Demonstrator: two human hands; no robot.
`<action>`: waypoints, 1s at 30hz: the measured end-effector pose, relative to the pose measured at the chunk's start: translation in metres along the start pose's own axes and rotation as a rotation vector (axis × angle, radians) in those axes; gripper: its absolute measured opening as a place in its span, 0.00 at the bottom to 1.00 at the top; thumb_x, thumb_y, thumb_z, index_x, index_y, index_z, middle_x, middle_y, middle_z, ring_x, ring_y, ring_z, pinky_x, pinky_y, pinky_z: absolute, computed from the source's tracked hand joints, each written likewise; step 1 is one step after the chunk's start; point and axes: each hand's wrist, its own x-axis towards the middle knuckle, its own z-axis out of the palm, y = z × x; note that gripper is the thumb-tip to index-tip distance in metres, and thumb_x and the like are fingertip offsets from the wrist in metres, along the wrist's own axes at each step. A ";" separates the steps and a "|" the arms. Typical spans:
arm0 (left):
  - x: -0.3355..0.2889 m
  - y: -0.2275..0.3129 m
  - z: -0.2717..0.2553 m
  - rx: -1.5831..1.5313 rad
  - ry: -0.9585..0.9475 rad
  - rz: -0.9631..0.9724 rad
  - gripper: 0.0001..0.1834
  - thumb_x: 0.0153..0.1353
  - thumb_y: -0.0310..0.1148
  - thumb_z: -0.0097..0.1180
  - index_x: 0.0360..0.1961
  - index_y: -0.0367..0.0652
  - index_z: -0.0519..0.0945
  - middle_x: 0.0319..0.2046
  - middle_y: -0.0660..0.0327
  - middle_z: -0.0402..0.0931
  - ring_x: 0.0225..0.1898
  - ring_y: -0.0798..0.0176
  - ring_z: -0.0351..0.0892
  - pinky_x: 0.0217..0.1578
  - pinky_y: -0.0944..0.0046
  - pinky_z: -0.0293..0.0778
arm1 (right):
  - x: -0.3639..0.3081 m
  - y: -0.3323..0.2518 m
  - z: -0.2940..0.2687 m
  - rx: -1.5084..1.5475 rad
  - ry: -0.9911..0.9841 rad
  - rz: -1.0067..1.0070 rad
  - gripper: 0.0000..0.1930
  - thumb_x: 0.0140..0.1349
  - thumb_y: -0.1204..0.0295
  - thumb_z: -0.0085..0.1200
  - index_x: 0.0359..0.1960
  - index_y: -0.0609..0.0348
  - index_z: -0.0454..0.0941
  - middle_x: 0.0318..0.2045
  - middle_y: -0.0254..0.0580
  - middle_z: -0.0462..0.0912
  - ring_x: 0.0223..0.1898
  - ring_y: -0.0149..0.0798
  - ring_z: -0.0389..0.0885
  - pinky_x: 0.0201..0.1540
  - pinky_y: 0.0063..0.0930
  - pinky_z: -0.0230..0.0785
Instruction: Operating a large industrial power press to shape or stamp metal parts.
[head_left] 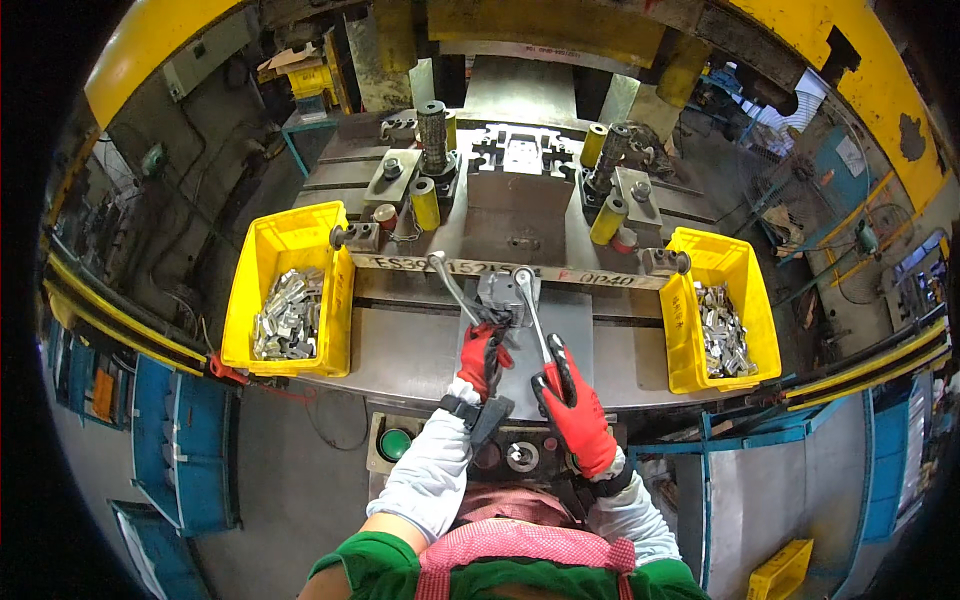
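Note:
My left hand (484,358), in a red glove with black fingers, is closed on the handle of a wrench-like metal tool (455,287). That tool slants up and away to the left. In my right hand (581,412), gloved the same way, is a second long tool, a ratchet wrench by its look (534,318), its handle between thumb and fingers. Its round head lies over a small grey metal block (495,288) on the steel plate (567,350) before me. Whether the head touches the block I cannot tell. My left fingers partly hide the block's near side.
Yellow bins of small metal parts stand left (338,330) and right (677,345). A marked bar (610,278) crosses the press bed's front. Behind it rise yellow guide posts (425,205) around a lit die (522,152). A green round dish (395,443) sits on the tray below.

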 end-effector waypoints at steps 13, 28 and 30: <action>-0.085 0.059 -0.122 -1.094 0.250 -0.899 0.14 0.57 0.38 0.43 0.36 0.40 0.73 0.25 0.65 0.73 0.25 0.71 0.70 0.29 0.71 0.65 | 0.041 0.003 -0.030 0.109 0.063 -0.032 0.26 0.54 0.73 0.49 0.55 0.61 0.58 0.39 0.39 0.74 0.40 0.28 0.69 0.46 0.21 0.59; -0.188 0.152 -0.210 -0.520 0.782 -0.939 0.14 0.53 0.28 0.48 0.42 0.41 0.68 0.15 0.71 0.61 0.11 0.77 0.57 0.10 0.75 0.57 | 0.268 -0.035 -0.058 -0.078 -0.097 -0.054 0.16 0.53 0.66 0.50 0.42 0.61 0.72 0.33 0.34 0.77 0.32 0.27 0.71 0.38 0.19 0.62; -0.199 0.139 -0.210 -0.476 0.830 -0.953 0.14 0.53 0.27 0.48 0.42 0.41 0.68 0.15 0.71 0.61 0.10 0.77 0.56 0.09 0.75 0.56 | 0.270 -0.031 -0.059 -0.454 0.038 -0.130 0.16 0.53 0.65 0.49 0.42 0.61 0.72 0.32 0.38 0.77 0.32 0.29 0.71 0.39 0.21 0.62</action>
